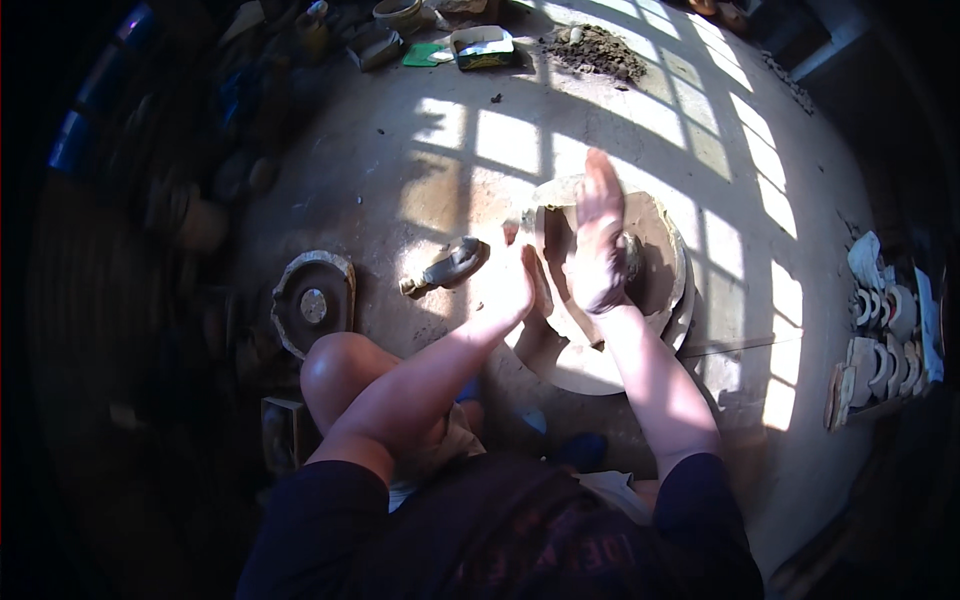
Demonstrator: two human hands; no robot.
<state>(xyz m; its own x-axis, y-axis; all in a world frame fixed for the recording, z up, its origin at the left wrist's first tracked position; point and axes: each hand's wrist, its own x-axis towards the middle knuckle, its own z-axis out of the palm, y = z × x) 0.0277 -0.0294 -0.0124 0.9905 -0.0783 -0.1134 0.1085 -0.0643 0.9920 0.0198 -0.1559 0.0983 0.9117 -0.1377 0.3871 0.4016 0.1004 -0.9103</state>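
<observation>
In front of me, a pale, thick-walled mould (683, 268) with a brown hollow inside rests on a round, light-coloured board (578, 372). My right hand (600, 235) is over the mould's hollow, its fingers stretched out and held together, slightly blurred. Nothing shows in it. Against the mould's left outer wall is my left hand (516, 278), palm side towards the wall; its fingers look extended but are partly hidden. Left of that hand, a dark, elongated piece with a pale knobbed end (440, 267) lies on the floor.
Beside my left knee lies another rounded mould piece (340, 275) with a round lump inside. Curved pale pieces (885, 365) stand in a row at the far right. A tray (482, 48) and a heap of dark crumbly soil (600, 55) are at the back. Window light stripes the floor.
</observation>
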